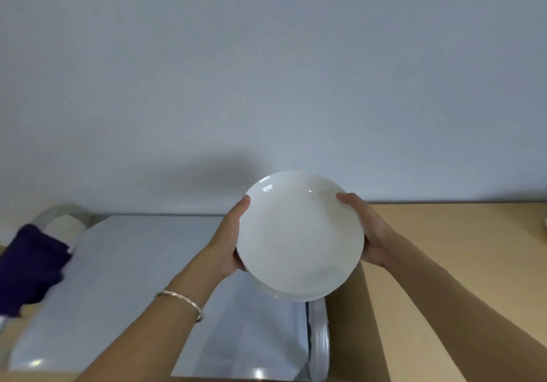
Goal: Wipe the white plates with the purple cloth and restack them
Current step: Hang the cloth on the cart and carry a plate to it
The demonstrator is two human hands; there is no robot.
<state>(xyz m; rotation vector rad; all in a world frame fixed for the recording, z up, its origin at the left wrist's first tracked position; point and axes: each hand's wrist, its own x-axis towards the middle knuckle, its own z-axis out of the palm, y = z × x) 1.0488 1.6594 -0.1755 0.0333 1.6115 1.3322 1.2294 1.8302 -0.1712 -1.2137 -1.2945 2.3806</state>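
The white plate (300, 236) is held in the air at lower centre-right of the frame, tilted with its face toward the camera; the left hand (229, 242) and the right hand (367, 233) are clamped on opposite sides of its rim, thumbs on the near face, the other fingers hidden behind it.

The purple cloth (32, 266) lies well apart at the left edge, with neither hand on it. Fetching it would probably leave the plate in one hand, and the glazed, glossy rim could slip; a drop onto the pale glossy surface (142, 278) or the wooden tabletop (458, 248) below could chip the plate. The bracelet (180, 301) could knock the rim during wiping.
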